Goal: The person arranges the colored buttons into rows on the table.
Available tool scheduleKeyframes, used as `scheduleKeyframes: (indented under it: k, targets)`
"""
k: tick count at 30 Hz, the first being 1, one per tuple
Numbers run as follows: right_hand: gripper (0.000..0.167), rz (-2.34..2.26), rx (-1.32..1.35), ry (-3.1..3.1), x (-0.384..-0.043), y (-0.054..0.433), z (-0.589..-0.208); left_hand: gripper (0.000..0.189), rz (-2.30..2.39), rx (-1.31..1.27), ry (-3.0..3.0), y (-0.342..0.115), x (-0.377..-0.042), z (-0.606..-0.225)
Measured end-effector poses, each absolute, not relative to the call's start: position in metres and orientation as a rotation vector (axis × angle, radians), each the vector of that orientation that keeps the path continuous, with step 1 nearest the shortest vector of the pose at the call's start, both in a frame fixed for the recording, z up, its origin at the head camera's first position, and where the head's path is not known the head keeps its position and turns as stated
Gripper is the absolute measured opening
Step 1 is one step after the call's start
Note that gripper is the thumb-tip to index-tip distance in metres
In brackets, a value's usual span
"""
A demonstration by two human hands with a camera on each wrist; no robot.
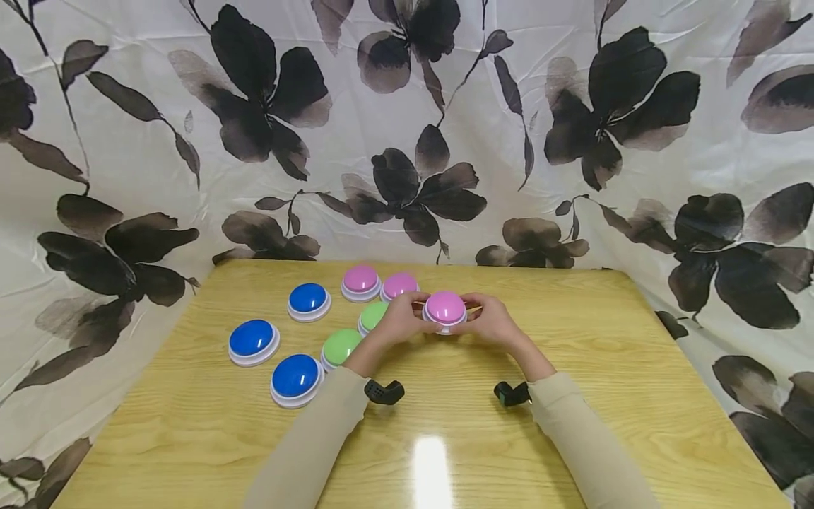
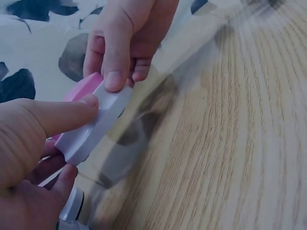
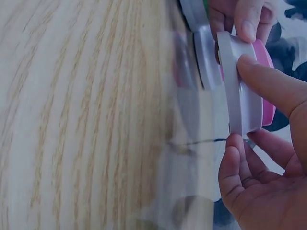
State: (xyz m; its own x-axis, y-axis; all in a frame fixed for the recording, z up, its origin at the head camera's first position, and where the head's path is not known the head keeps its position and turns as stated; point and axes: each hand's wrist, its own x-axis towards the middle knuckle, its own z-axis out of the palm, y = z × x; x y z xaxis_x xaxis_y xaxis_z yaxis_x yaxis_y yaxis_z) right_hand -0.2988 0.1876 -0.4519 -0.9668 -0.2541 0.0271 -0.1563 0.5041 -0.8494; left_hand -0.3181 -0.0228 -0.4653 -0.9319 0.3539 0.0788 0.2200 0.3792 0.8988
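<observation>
A pink push button (image 1: 445, 308) with a white base is held between both hands over the wooden table. My left hand (image 1: 402, 318) grips its left side, thumb on the white rim. On the opposite side my right hand (image 1: 493, 322) pinches the same base. In the left wrist view, the white base (image 2: 98, 125) is tilted and above the tabletop, with both thumbs on it. The right wrist view shows the button's pink dome (image 3: 266, 81) facing away from the table, fingers curled under the base edge.
Left of the hands stand two more pink buttons (image 1: 360, 281), two green buttons (image 1: 341, 346) partly behind the left arm, and three blue buttons (image 1: 254, 341). The wooden table (image 1: 610, 396) meets a floral cloth (image 1: 407, 127) at its back and sides.
</observation>
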Motion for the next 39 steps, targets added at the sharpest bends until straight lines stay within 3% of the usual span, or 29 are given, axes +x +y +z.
scheduleKeyframes:
  k: [39]
  targets:
    - [0.068, -1.492, -0.236, 2.591, -0.31, 0.186, -0.473, 0.073, 1.438, 0.469, 2.578, -0.015, -0.321, -0.476]
